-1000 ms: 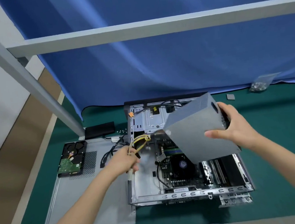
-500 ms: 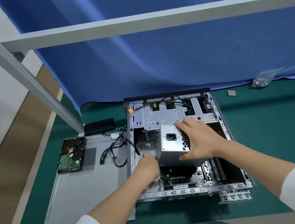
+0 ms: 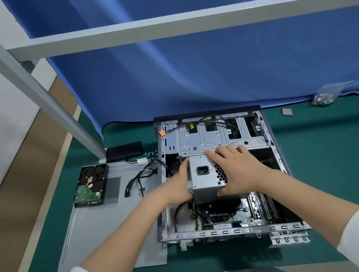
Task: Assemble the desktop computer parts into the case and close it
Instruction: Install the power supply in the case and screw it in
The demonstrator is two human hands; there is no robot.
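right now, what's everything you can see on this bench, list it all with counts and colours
grey metal power supply box: 1, silver-grey, held over the open case
open metal desktop case: 1, grey, lying on the green mat
green motherboard: 1, dark, inside the case, near side
bare hard drive: 1, black with green board, on the side panel
flat grey side panel: 1, left of the case
loose black cable: 1, on the panel beside the case
black slim box: 1, behind the panel
clear bag of screws: 1, far right by the curtain
small grey square pad: 1, near the bag
green mat: 1, under everything
blue curtain: 1, behind
left hand: on the box's left side
right hand: spread over the box's top
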